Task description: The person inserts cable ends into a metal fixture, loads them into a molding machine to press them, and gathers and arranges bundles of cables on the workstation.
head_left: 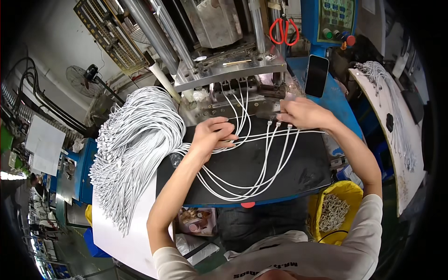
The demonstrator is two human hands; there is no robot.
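Observation:
My left hand (214, 137) hovers over the left part of the black work mat (298, 163), its fingers loosely curved and apart. White cables (261, 186) run beneath or beside these fingers; I see no firm grip on them. My right hand (303, 113) is closed at the front of the machine's metal mould (224, 107); whatever its fingers hold is hidden and blurred. Just below it, several metal cable connectors (290, 126) lie in a row, their cables looping toward me. Other white cables (244, 105) go up into the mould under the thick steel plate (228, 77).
A big bundle of white cables (135, 130) lies at the left. Red-handled scissors (284, 32) hang beside the control box (331, 23). A phone (317, 76) leans on the blue bench. Below right is a yellow bin (319, 224) with scraps; more cables lie on a side table (378, 107).

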